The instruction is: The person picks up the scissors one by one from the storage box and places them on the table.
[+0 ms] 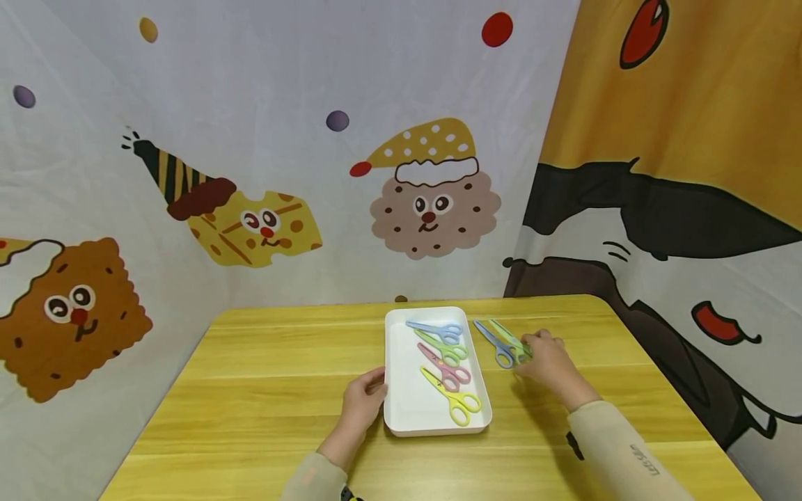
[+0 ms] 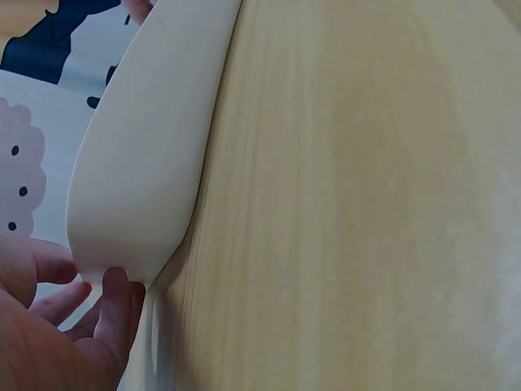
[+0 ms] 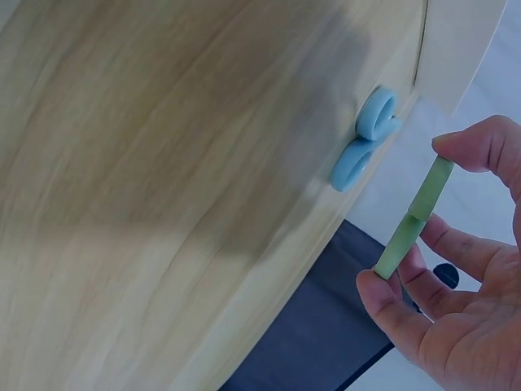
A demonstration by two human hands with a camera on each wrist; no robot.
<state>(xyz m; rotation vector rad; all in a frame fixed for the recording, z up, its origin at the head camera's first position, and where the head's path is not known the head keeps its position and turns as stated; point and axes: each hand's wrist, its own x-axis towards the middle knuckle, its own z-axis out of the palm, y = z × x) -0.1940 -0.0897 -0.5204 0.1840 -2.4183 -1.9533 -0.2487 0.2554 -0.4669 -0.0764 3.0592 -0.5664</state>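
Observation:
A white tray [image 1: 402, 410] holds blue scissors [image 1: 432, 327], green scissors [image 1: 432, 339], pink scissors [image 1: 438, 365] and yellow scissors [image 1: 442, 388], laid one below another. At the tray's left side, my left hand [image 1: 363, 400] grips the edge; the left wrist view has its fingers against the tray wall [image 2: 151, 155]. To the right of the tray, my right hand [image 1: 553, 365] pinches a second pair of green scissors [image 3: 413, 216] by the handles, between thumb and fingers. Just left of these, another pair of blue scissors [image 1: 491, 339] lies on the table.
The wood-grain table [image 1: 282, 390] extends on both sides of the tray. Behind it hangs a pale curtain [image 1: 288, 90] printed with cartoon food, and an orange and black print [image 1: 677, 139] covers the right side.

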